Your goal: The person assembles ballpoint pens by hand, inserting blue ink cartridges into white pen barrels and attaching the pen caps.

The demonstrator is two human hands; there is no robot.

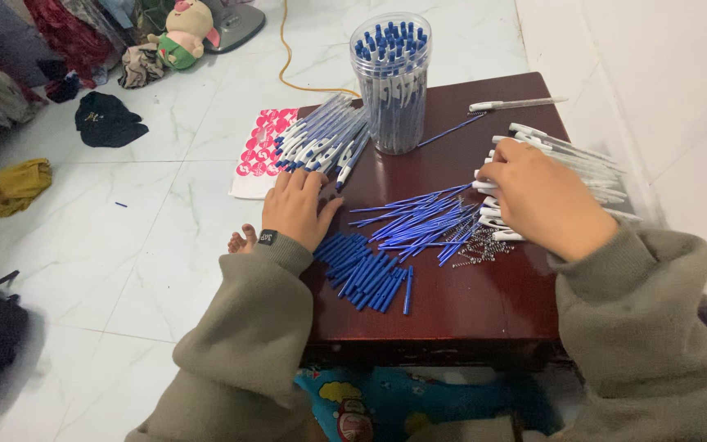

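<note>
The left hand (294,206) lies flat, palm down, on the left part of the dark red counter (484,303), fingers spread and loosely open, closed on nothing; its fingertips touch the near end of a bundle of finished blue and white pens (321,143) that fans out toward the counter's far left corner. Just beside its wrist, toward the near edge, sits a heap of short blue pen barrels (367,275). The right hand (543,199) rests knuckles up on the right side, its fingers curled down over a pile of white pen shells (570,155); whether it actually grips one I cannot tell, since the fingertips are hidden under the hand. Between the two hands lies a loose spread of thin blue ink refills (419,219), and just beside them, near the right hand, a small scatter of metal springs (484,247). At the far edge stands a clear round jar (391,82) packed upright with blue-capped pens. A single white pen (515,104) lies apart near the far right corner. A pink and white sheet (257,155) lies under the counter's left edge on the pale tile floor (124,245), where clothes and a plush toy (186,31) are scattered.
</note>
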